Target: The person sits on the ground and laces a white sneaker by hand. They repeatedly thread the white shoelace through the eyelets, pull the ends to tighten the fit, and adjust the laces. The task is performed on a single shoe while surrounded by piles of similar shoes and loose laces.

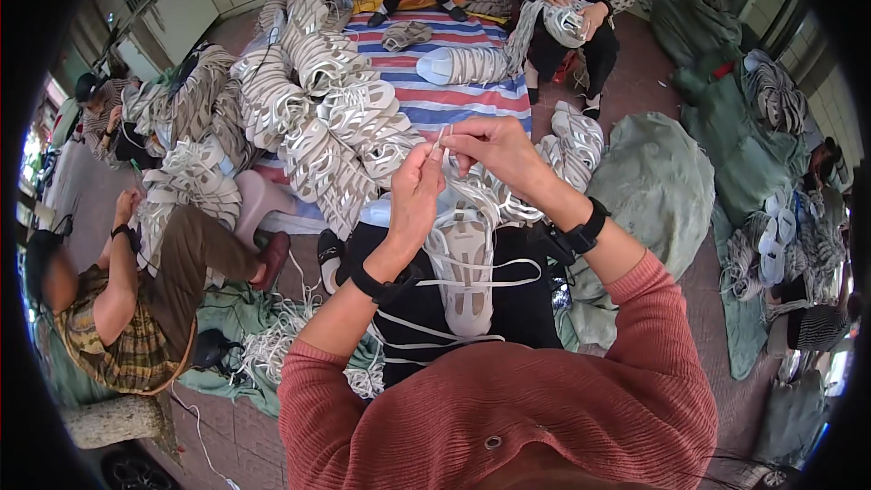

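In front of my chest both hands are raised, fingertips meeting. My left hand (416, 189) is closed in a pinch on a thin white shoelace (443, 138). Coming in from the other side, my right hand (504, 152) pinches the same lace, with a short end poking up between the fingers. Below them a beige-and-white shoe upper (463, 259) lies across my dark-trousered lap, toe toward me. White lace (508, 269) loops loosely over it and trails across my legs. My fingers partly hide the lace's tip.
Stacks of nested shoe uppers (331, 118) lie ahead on a striped sheet (435, 23). A pile of loose white laces (272, 345) is at my left. On my right bulges a pale green sack (655, 186). Several people sit around; one at left is near a pink stool (263, 200).
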Demonstrator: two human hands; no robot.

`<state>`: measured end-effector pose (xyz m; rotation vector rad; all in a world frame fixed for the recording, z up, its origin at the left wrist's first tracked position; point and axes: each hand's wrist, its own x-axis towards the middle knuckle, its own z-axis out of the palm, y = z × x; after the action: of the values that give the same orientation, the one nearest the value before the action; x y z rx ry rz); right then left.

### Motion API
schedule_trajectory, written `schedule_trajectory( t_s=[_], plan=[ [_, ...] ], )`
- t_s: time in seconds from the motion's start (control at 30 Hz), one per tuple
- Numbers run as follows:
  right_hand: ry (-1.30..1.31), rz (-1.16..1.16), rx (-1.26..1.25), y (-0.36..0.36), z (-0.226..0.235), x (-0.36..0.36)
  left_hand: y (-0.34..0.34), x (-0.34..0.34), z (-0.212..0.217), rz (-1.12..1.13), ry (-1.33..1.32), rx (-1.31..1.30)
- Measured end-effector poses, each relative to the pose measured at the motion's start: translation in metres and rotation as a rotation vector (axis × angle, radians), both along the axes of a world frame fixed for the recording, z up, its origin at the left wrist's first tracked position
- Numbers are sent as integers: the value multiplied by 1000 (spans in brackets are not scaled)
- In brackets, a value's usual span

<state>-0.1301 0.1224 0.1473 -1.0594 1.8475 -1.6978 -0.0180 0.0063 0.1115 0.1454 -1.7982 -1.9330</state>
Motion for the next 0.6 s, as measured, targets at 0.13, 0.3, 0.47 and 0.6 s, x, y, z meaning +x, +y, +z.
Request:
schedule_trajectory(
  t_s=[0.13,0.3,0.47,0.6],
  plan=[
    [-45,39,8,1,3,2,-1,0,-6,21,-17,-65],
    [44,33,15,1,10,9,-5,6,-5,45,-82,-175],
    [277,6,82,11,22,12,-4,12,11,56,-88,-277],
    [163,67,181,20,48,7,4,9,25,-283,64,269]
  ],
)
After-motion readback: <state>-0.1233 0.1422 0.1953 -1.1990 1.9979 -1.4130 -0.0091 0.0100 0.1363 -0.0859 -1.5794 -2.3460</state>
